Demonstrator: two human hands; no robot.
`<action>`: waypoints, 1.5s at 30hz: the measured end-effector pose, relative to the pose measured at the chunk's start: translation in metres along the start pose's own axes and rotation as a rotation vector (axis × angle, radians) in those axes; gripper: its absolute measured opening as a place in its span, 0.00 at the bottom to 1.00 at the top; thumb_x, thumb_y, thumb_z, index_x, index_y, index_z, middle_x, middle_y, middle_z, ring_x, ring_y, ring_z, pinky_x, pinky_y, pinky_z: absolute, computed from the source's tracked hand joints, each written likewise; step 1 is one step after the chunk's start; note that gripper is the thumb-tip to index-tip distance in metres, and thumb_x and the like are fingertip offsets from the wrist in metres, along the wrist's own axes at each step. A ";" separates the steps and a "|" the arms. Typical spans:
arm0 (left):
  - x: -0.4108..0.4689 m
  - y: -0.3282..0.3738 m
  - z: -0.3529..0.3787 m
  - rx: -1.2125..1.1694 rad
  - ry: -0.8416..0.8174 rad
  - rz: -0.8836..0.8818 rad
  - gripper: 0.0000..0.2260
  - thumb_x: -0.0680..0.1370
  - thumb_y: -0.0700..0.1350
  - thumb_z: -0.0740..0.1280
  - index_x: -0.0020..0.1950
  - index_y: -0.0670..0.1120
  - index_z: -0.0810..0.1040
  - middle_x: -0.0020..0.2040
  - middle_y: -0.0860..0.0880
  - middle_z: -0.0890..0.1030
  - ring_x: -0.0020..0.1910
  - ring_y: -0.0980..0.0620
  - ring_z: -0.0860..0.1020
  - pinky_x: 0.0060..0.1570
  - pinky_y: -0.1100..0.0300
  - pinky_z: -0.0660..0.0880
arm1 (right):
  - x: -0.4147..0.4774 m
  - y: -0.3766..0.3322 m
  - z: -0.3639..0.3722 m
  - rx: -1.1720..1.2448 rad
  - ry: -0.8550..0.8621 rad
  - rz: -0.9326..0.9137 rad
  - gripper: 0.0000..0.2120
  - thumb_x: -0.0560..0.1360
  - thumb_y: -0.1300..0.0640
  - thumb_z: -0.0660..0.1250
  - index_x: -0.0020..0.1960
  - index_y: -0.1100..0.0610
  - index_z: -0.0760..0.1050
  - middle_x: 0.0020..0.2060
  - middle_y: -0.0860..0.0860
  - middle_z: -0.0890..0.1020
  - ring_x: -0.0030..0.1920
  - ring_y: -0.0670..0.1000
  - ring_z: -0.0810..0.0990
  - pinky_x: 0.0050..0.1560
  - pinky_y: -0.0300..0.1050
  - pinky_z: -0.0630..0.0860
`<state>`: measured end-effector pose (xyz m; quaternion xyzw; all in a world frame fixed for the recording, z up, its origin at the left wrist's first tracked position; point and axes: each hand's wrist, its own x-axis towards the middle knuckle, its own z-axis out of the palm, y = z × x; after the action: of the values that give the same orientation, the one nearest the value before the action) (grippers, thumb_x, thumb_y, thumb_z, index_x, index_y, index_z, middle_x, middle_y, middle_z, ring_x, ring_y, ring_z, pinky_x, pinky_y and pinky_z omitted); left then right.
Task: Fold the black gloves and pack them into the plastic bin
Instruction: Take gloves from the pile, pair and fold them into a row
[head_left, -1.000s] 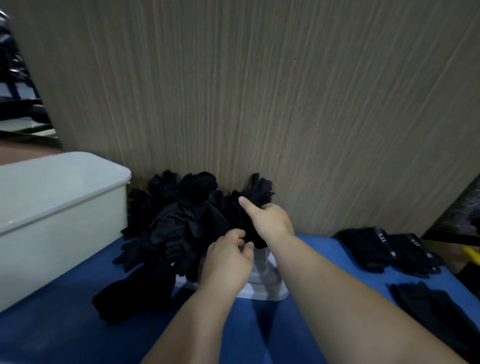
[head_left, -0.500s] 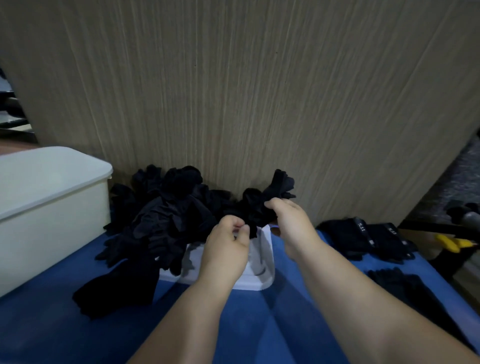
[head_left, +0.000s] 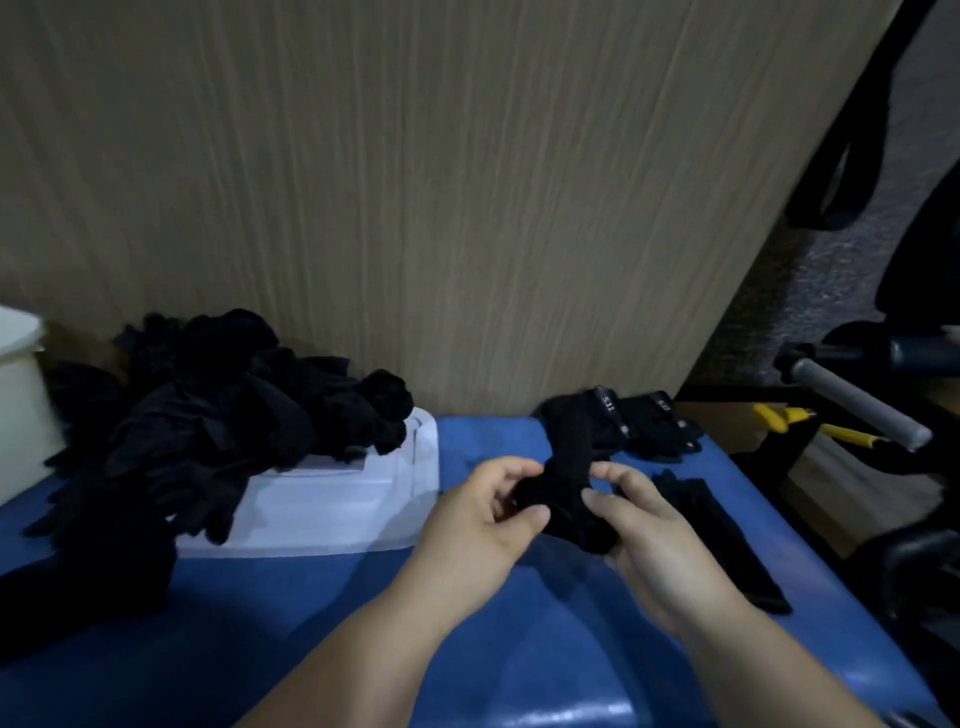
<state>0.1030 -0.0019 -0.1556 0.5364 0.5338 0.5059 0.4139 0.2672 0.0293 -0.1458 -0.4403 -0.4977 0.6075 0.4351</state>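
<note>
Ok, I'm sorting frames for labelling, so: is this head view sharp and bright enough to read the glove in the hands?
Head view: dim, so the glove gripped by the left hand and right hand and the pile read as flat black, folds lost; the box at the left edge is smeared; a glare streak on the table at the bottom.

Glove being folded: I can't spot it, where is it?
Head view, right of centre: the glove is held between left hand and right hand above the blue table, near the labelled gloves.
</note>
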 end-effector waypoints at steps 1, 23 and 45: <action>0.001 -0.001 0.003 -0.019 0.014 -0.003 0.13 0.74 0.42 0.71 0.53 0.59 0.77 0.47 0.57 0.82 0.49 0.52 0.80 0.56 0.52 0.77 | 0.000 0.002 -0.004 -0.044 0.023 -0.024 0.09 0.78 0.62 0.64 0.57 0.54 0.73 0.46 0.54 0.84 0.45 0.51 0.83 0.48 0.50 0.78; 0.022 -0.014 0.031 -0.003 0.206 0.094 0.20 0.73 0.35 0.68 0.47 0.62 0.74 0.45 0.63 0.80 0.30 0.56 0.73 0.33 0.65 0.72 | 0.015 0.003 -0.036 -0.288 -0.188 -0.196 0.17 0.64 0.66 0.76 0.51 0.56 0.80 0.38 0.56 0.78 0.39 0.52 0.78 0.46 0.46 0.77; 0.008 -0.005 0.037 0.056 -0.092 0.024 0.12 0.67 0.51 0.69 0.36 0.48 0.68 0.32 0.53 0.74 0.34 0.54 0.71 0.37 0.56 0.69 | 0.004 -0.002 -0.027 -0.496 0.149 -0.277 0.13 0.74 0.71 0.59 0.45 0.53 0.72 0.28 0.50 0.79 0.25 0.44 0.73 0.29 0.36 0.71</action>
<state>0.1385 0.0097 -0.1653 0.5768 0.5216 0.4707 0.4168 0.2929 0.0391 -0.1471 -0.5044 -0.6530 0.3684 0.4283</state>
